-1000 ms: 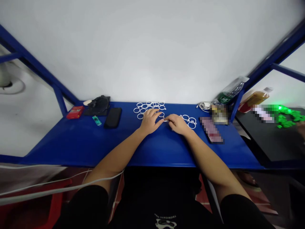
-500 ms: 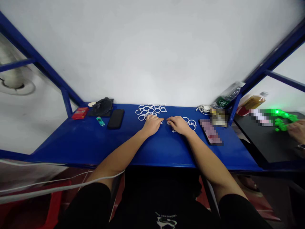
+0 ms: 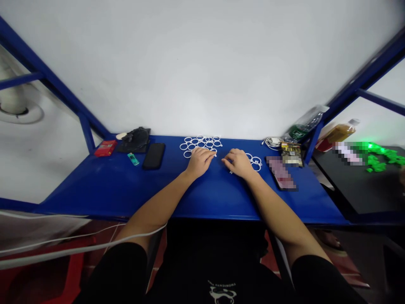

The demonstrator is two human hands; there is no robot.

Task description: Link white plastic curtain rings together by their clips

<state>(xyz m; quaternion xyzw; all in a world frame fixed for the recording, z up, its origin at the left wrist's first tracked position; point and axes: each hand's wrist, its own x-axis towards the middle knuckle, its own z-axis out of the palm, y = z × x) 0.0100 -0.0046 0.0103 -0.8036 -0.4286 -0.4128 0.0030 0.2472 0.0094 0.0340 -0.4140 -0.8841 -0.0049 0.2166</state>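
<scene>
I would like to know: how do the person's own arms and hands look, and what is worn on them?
The left sleeve and right sleeve are black and short, leaving the forearms bare. The left hand and right hand show no gloves or watch. A white cable crosses the left arm.

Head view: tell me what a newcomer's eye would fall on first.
Probably the glowing green cluster on the black surface at far right. Next, white rings in two groups midway along the blue table, the person's left grip at the larger group, right grip at the smaller. Then the bright red box near the table's left end.
</scene>
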